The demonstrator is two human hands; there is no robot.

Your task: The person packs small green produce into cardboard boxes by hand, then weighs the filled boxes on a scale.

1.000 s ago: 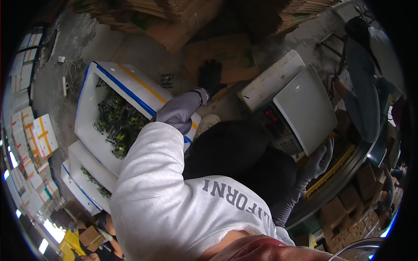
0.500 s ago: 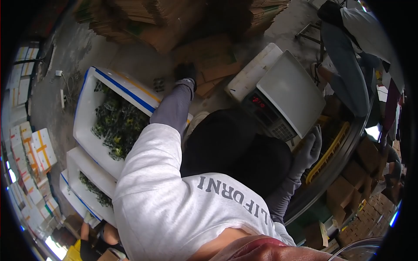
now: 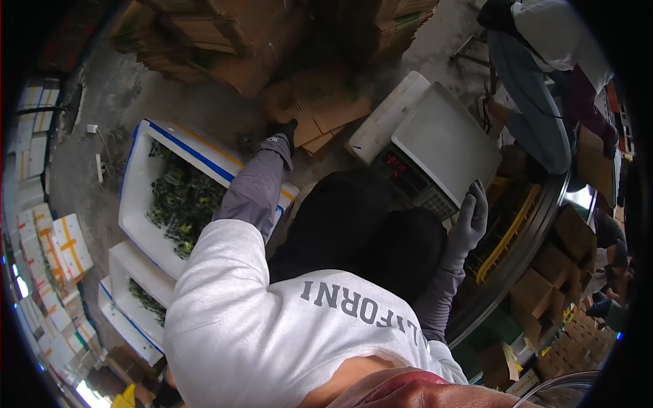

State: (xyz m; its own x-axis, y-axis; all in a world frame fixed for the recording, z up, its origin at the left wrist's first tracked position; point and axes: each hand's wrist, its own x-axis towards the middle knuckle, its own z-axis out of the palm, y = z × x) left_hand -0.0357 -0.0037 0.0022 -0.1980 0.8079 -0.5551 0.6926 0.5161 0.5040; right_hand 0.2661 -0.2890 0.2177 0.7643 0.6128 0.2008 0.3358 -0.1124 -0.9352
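Observation:
My left hand [image 3: 282, 131], in a dark glove with a grey sleeve above it, reaches down to the left edge of a flat cardboard piece [image 3: 316, 102] on the floor. Its fingers are dark and partly hidden. My right hand [image 3: 473, 216], in a grey glove, is raised beside the near corner of a digital scale [image 3: 449, 129], fingers stretched out and holding nothing. Red digits glow on the scale's display [image 3: 396, 162]. Left of my left arm stands a white foam box [image 3: 139, 197] with blue tape, holding leafy greens [image 3: 180, 197] under clear plastic.
Stacks of flattened cardboard [image 3: 224, 41] stand ahead. A second foam box [image 3: 126, 265] with greens sits behind the first. A yellow crate [image 3: 510, 238] and a metal rail [image 3: 503, 285] lie to my right. Another person [image 3: 530, 88] is at upper right; foam boxes [image 3: 68, 245] are piled far left.
My left hand has drawn back slightly toward me and to the left, at the cardboard's edge. My right hand has risen slightly beside the scale. The whole view has shifted a little.

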